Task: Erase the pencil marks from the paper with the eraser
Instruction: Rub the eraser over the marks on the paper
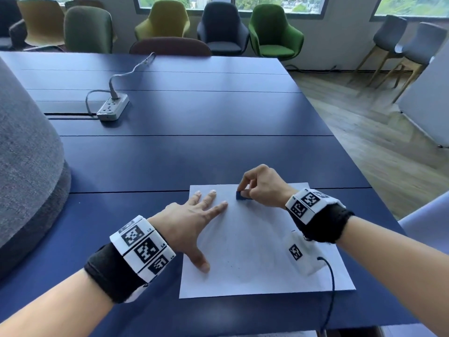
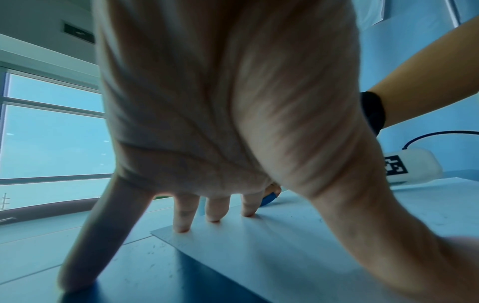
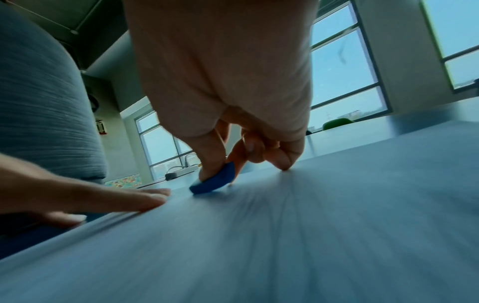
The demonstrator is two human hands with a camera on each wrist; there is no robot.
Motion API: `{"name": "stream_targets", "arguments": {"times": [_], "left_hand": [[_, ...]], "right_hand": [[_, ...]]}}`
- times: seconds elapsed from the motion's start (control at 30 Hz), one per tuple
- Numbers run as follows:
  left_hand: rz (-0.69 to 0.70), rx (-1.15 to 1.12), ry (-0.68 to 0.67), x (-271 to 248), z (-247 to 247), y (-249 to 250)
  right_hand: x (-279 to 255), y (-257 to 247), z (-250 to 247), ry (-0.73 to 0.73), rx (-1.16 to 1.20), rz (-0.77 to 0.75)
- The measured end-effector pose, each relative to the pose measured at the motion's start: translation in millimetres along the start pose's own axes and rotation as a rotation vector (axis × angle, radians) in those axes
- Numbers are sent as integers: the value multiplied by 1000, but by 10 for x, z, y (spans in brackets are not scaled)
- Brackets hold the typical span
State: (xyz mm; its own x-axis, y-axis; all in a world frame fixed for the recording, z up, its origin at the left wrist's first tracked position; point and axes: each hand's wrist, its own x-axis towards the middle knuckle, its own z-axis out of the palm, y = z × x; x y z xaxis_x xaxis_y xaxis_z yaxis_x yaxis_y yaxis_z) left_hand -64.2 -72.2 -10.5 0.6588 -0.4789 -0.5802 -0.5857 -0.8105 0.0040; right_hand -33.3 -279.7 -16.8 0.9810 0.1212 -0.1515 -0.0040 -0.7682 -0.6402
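Note:
A white sheet of paper [image 1: 255,244] lies on the dark blue table [image 1: 170,154] near its front edge. Faint grey pencil smudges show on its middle and lower part. My left hand [image 1: 194,215] lies flat with spread straight fingers on the sheet's left side, thumb on the paper, little finger on the table. My right hand [image 1: 257,188] pinches a small blue eraser [image 1: 241,195] between thumb and fingers and holds it down on the paper near its far edge. In the right wrist view the eraser [image 3: 213,179] touches the sheet at a tilt. The left wrist view shows the fingertips [image 2: 212,217] pressing the paper [image 2: 272,242].
A white power strip [image 1: 113,107] with its cable lies far back on the left. A grey padded shape [image 1: 26,154] rises at the left. Several chairs [image 1: 218,27] line the far wall. A dark cable [image 1: 331,283] trails from my right wrist across the sheet's right corner.

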Motion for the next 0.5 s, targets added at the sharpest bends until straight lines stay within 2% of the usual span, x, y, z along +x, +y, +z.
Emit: {"name": "stream_targets", "arguments": {"times": [0.07, 0.17, 0.2, 0.3, 0.37, 0.4, 0.5], "left_hand": [[-2, -11, -7, 9, 2, -3], [-6, -20, -26, 19, 4, -6], [-7, -20, -29, 22, 4, -7], [-6, -16, -22, 24, 8, -7], [-7, -15, -20, 19, 8, -10], [-7, -17, -23, 20, 6, -6], [-7, -27, -25, 26, 12, -12]], "right_hand": [[-85, 12, -2, -73, -11, -15], [-187, 5, -34, -268, -58, -21], [-166, 6, -50, -257, -68, -23], [-13, 45, -58, -64, -45, -16], [21, 60, -38, -2, -7, 0], [5, 77, -38, -21, -2, -2], [-54, 57, -73, -205, -46, -5]]}}
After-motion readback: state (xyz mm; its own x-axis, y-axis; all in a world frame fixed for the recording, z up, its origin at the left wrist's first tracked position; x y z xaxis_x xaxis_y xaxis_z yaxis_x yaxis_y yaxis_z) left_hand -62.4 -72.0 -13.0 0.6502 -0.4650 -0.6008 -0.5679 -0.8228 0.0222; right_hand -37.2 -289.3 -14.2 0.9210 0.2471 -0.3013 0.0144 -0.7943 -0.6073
